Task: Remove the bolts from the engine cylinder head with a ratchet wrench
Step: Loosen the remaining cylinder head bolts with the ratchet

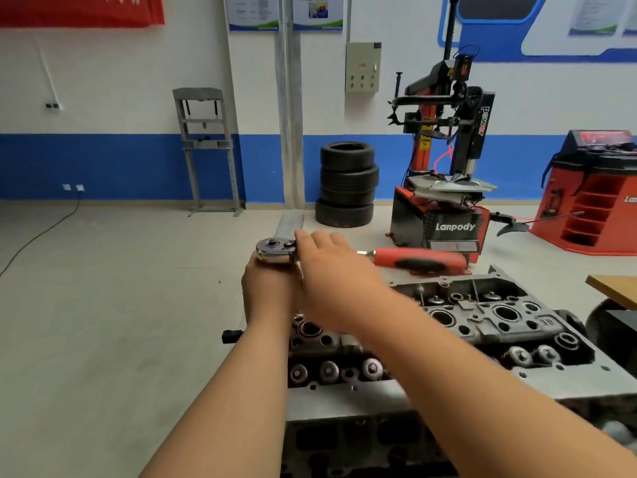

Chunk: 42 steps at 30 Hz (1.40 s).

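The grey engine cylinder head (482, 322) lies in front of me, running from lower centre to the right. Above its left end stands the ratchet wrench: chrome head (275, 250) on top, red and black handle (420, 261) pointing right with nothing on it. My left hand (269, 291) sits directly under the chrome head, fingers wrapped round the part below it, which the hand hides. My right hand (332, 274), slightly blurred, lies across the wrench's neck with straight fingers, their tips touching the chrome head. No bolt shows at the wrench.
Behind the work are a stack of tyres (346, 184), a tyre changer (444, 201), a red wheel balancer (593, 201) and a grey press frame (206, 150). A wooden board edge (613, 288) juts in at the right. Bare floor lies to the left.
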Each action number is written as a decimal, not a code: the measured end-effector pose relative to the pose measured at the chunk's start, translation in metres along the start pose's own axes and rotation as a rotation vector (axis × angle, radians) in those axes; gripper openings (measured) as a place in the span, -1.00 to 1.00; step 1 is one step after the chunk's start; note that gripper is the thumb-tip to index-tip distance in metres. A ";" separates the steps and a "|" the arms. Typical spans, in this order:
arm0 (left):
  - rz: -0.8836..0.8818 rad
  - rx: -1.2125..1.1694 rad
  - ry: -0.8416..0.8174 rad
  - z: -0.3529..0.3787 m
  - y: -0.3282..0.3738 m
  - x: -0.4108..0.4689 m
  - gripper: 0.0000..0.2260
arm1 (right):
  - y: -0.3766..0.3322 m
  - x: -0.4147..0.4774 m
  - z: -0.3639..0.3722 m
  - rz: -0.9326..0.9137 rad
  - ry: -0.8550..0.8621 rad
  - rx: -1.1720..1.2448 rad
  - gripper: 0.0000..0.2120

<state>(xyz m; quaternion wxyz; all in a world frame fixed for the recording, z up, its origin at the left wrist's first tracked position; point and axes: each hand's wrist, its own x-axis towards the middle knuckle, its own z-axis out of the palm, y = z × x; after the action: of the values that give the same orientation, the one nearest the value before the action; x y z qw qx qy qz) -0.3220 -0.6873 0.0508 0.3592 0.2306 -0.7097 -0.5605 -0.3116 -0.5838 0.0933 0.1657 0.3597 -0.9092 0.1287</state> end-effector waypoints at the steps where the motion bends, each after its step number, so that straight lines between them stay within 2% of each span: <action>1: -0.066 -0.006 0.071 0.001 0.001 0.001 -0.85 | 0.014 0.011 -0.002 0.007 -0.022 0.077 -0.38; 5: -0.052 0.101 0.057 0.001 0.000 -0.001 -0.83 | 0.034 0.057 0.004 0.047 -0.134 0.157 -0.42; 7: -0.050 0.092 0.057 0.000 0.000 0.001 -0.85 | 0.024 0.079 0.006 0.048 -0.227 0.030 -0.50; 9: -0.062 0.066 0.056 0.000 0.001 0.004 -0.90 | 0.016 0.085 0.007 0.064 -0.247 -0.080 -0.55; 11: -0.053 0.049 0.034 -0.001 0.002 0.002 -0.88 | 0.013 0.078 0.010 0.097 -0.217 -0.115 -0.54; 15: -0.012 0.037 0.013 0.001 0.004 -0.002 -0.87 | 0.009 0.052 0.000 0.199 -0.208 -0.284 -0.39; 20: 0.030 0.187 0.026 0.003 0.004 -0.004 -0.86 | -0.004 -0.002 -0.026 0.361 -0.214 -0.231 -0.56; 23: 0.130 0.303 -0.005 0.002 0.001 -0.003 -0.94 | -0.028 -0.041 -0.030 0.238 -0.173 -0.218 -0.62; 25: 0.138 0.305 -0.018 0.002 -0.001 0.000 -0.91 | -0.037 -0.047 -0.028 0.182 -0.183 -0.223 -0.62; 28: 0.084 0.291 0.014 0.004 -0.003 0.004 -0.94 | -0.022 -0.021 -0.036 0.272 -0.223 -0.179 -0.69; 30: 0.034 0.249 0.044 0.006 -0.003 0.005 -0.87 | -0.003 0.005 -0.035 0.257 -0.231 -0.195 -0.74; 34: -0.033 0.092 0.052 0.005 -0.007 0.007 -0.83 | 0.014 0.054 -0.014 0.155 -0.291 -0.013 -0.59; 38: -0.061 0.010 0.089 0.003 -0.006 0.007 -0.84 | 0.004 0.083 -0.004 0.049 -0.339 -0.066 -0.48; 42: -0.080 -0.014 0.073 0.003 -0.002 0.004 -0.86 | 0.006 0.075 -0.001 0.098 -0.338 -0.026 -0.48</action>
<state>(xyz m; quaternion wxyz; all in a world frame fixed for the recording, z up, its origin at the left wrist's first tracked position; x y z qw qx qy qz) -0.3273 -0.6886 0.0490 0.3638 0.2768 -0.6825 -0.5703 -0.3677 -0.6251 0.1228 0.0087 0.3294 -0.9421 0.0625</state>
